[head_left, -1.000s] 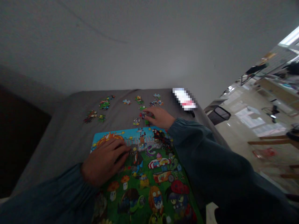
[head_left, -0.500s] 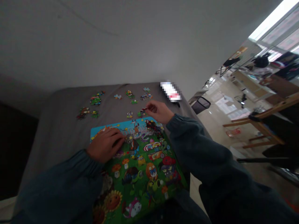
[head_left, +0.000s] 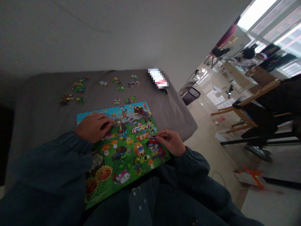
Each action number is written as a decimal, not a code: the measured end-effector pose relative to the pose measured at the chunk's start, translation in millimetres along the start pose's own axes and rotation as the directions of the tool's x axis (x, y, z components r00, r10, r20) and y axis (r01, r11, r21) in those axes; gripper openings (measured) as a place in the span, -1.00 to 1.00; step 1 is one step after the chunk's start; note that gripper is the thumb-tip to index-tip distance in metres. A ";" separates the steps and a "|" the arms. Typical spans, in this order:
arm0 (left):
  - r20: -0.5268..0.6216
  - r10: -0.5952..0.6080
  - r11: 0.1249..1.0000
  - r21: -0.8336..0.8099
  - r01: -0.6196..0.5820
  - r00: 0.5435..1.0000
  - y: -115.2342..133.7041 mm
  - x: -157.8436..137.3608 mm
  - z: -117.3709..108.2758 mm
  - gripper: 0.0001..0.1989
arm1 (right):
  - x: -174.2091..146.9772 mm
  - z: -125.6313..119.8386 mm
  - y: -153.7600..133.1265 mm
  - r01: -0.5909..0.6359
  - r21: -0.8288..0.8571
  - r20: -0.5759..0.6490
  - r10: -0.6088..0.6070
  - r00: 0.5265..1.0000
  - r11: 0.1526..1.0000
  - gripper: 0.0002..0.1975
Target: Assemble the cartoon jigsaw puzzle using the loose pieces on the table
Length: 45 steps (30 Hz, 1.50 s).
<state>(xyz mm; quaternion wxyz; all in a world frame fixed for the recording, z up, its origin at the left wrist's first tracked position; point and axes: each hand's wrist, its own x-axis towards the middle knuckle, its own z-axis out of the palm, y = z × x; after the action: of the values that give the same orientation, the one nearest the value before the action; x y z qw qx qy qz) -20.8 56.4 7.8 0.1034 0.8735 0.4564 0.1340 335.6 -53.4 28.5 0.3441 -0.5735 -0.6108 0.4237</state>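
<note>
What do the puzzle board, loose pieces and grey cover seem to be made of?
Puzzle board: probably smooth printed cardboard, judging by its thin, flat sheet; plastic is possible. Loose pieces: likely similar printed card, given their colourful, interlocking shapes; gloss unclear. Grey cover: matte fabric, showing soft creases.

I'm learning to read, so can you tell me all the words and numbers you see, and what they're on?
None can be read for sure.
Picture board: cartoon figures show, but no words that I can make out.
Loose puzzle pieces: too small to tell.
Bright screen: blocked out into squares, unreadable.
Rest of the room: too small or blurred.
</note>
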 end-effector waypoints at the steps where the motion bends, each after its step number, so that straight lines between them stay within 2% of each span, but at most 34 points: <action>1: 0.004 0.001 1.000 0.000 -0.001 1.000 -0.3 0.7 -0.5 -0.53 | 0.4 0.4 -1.3 0.005 -0.019 0.002 -0.005 1.000 1.000 -0.80; 7: 0.013 0.003 1.000 -0.017 -0.003 1.000 -3.4 2.4 -2.8 -0.60 | -8.3 4.4 -5.7 0.068 -0.112 0.053 -0.062 0.997 0.991 -0.82; 13: 0.015 0.007 0.999 -0.040 -0.007 1.000 -4.8 0.9 -2.3 -0.58 | -16.1 12.7 -5.0 0.115 -0.222 0.045 -0.107 0.993 0.968 -0.88; 20: -0.014 0.012 0.999 -0.051 -0.012 1.000 -4.3 -1.2 -0.3 -0.55 | 0.3 7.3 -4.0 0.069 -0.273 0.094 -0.045 0.995 0.959 -0.77; 28: -0.046 -0.023 0.999 -0.036 0.021 0.999 -7.4 -1.6 4.7 -0.55 | 22.8 -0.4 -18.2 0.057 -0.323 0.264 0.031 0.964 0.945 -0.66; 32: -0.065 -0.060 0.998 -0.022 0.058 0.996 -6.1 0.3 8.7 -0.57 | 36.6 -11.6 -29.9 0.115 -0.305 0.357 0.001 0.934 0.945 -0.77; 35: -0.095 -0.099 0.995 -0.003 0.099 0.991 -2.8 2.2 11.0 -0.59 | 72.0 -24.9 -40.3 0.178 -0.289 0.385 -0.057 0.921 0.941 -0.77; 38: -0.147 -0.148 0.988 0.028 0.154 0.978 2.2 2.7 10.6 -0.60 | 134.9 -28.6 -49.5 0.211 -0.313 0.315 -0.109 0.943 0.926 -0.74; 42: -0.229 -0.215 0.970 0.066 0.235 0.950 8.9 0.7 6.9 -0.63 | 228.8 -5.5 -55.5 0.187 -0.395 0.113 -0.154 0.982 0.900 -0.68; 45: -0.258 -0.236 0.961 0.080 0.264 0.937 12.2 -0.8 4.9 -0.65 | 281.2 19.8 -54.7 0.134 -0.462 -0.010 -0.156 0.988 0.876 -0.62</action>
<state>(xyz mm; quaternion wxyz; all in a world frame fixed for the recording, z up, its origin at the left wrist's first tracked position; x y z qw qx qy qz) -10.3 48.7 6.8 0.0127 0.7892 0.5802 0.2009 265.7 224.1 52.0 0.2436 -0.6012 -0.7267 0.2262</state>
